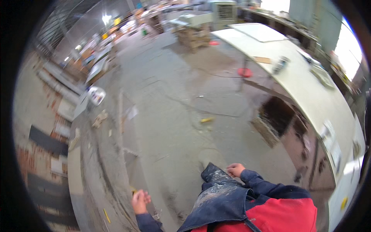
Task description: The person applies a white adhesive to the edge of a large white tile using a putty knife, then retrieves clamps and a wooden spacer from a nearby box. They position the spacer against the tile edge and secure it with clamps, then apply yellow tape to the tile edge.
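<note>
My left hand [141, 201] is beside the long bench at the left, its fingers curled and slightly blurred. A small yellow bit shows at the fingertips; I cannot make out whether it is in the hand or lies behind it. My right hand [235, 170] hangs beside the dark, dust-stained apron [222, 201], fingers bent inward, and no object shows in it. Under both hands lies the grey floor. The dark cuffs and the red sleeve of my right arm come in from below.
At right stands a long pale table [305, 92] with a power tool [281, 65] on it. Beneath it is an open brown box [276, 116]. A yellow object [206, 120] and cables lie on the floor. On the left bench stands a white container [96, 95].
</note>
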Demonstrator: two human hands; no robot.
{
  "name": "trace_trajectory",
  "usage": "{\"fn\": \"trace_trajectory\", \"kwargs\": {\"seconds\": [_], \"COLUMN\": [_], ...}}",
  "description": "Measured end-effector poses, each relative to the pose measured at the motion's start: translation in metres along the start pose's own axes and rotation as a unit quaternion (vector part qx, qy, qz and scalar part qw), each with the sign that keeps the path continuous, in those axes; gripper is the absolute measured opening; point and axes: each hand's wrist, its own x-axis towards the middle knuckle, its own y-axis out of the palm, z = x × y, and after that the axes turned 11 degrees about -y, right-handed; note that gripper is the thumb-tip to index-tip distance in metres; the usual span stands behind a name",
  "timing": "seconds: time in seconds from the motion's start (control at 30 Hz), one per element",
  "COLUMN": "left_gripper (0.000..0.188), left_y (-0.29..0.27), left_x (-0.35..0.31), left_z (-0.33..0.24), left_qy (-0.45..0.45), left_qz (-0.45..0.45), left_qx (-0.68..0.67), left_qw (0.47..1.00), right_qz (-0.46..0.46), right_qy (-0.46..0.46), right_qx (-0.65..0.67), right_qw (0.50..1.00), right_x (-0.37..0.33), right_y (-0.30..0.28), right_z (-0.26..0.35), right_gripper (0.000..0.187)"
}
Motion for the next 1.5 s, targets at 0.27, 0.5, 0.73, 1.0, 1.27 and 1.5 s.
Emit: {"fn": "trace_trajectory", "kwargs": {"seconds": [0.27, 0.5, 0.73, 1.0, 1.27, 1.5], "left_gripper": [0.033, 0.042, 0.053, 0.075, 0.097, 0.086], "left_y": [-0.05, -0.154, -0.368, -0.502, -0.574, -0.613], "left_x": [0.198, 0.343, 0.654, 0.91, 1.061, 1.171], "left_z": [-0.19, -0.295, -0.395, -0.512, -0.496, -0.511], "left_qy": [0.011, -0.022, -0.086, -0.152, -0.208, -0.125], "left_qz": [-0.083, -0.157, -0.176, -0.305, -0.332, -0.347], "left_qx": [-0.056, -0.152, -0.175, -0.136, -0.032, 0.159], "left_qw": [0.995, 0.975, 0.965, 0.93, 0.92, 0.916], "right_qz": [0.044, 0.088, 0.032, 0.0, 0.102, 0.026], "right_qy": [0.053, -0.042, 0.002, 0.155, 0.197, 0.242], "right_qx": [-0.021, -0.107, -0.193, -0.33, -0.408, -0.485], "right_qw": [0.997, 0.989, 0.981, 0.931, 0.886, 0.84], "right_x": [0.243, 0.428, 0.515, 0.512, 0.546, 0.542], "right_y": [0.125, 0.207, 0.301, 0.368, 0.45, 0.459], "right_z": [0.118, 0.269, 0.315, 0.414, 0.444, 0.455], "right_gripper": [0.034, 0.031, 0.015, 0.034, 0.043, 0.041]}}
